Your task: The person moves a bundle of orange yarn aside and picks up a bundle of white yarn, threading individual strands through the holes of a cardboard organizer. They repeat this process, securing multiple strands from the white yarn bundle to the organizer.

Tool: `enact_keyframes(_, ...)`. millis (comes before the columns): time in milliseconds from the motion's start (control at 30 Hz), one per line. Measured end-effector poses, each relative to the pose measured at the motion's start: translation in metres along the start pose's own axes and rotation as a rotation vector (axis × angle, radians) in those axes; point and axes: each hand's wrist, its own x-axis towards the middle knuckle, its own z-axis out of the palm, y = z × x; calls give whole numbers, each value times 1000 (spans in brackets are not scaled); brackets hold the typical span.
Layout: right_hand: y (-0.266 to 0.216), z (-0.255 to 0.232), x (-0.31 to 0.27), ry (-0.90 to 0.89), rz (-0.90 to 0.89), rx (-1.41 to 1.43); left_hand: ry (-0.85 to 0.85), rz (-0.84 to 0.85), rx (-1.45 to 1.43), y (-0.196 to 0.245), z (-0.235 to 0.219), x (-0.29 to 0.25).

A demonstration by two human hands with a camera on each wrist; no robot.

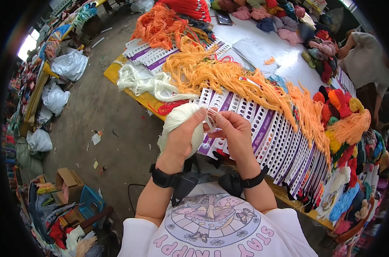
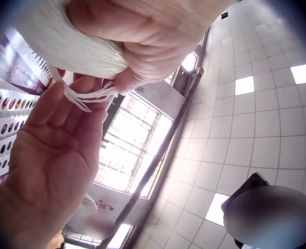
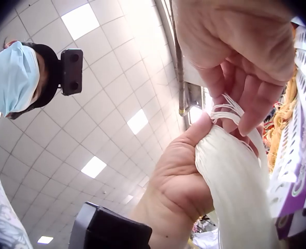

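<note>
A thick cream-white skein of thread (image 1: 177,122) is gripped by my left hand (image 1: 181,137), its thumb lying along the top near the skein's end. Thin strands (image 3: 228,110) come off that end in a small loop. My right hand (image 1: 236,130) pinches these strands between thumb and fingers, right beside the left thumb tip. In the left wrist view the strands (image 2: 88,97) run between both hands' fingertips. Below the hands lie white and purple thread cards (image 1: 246,107) with rows of round holes.
Orange thread bundles (image 1: 228,77) lie across the cards, with a loose pale skein (image 1: 147,81) at left. Red-orange thread (image 1: 160,25) is heaped behind. Coloured skeins (image 1: 344,111) crowd the right side. Another person (image 1: 368,60) stands at far right. White bags (image 1: 70,64) line the left side.
</note>
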Motion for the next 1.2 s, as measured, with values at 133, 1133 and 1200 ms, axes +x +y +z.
enact_keyframes(133,2,-1,2,23,17,52,65,8,-86,3,7,-1)
enact_keyframes(1133,-102,-114,-55,-604,-806,660,179,-89,-50,-2,15,4)
enact_keyframes(1200,-111,-117,-60,-642,-846,566,209,-93,-7,0,20,3)
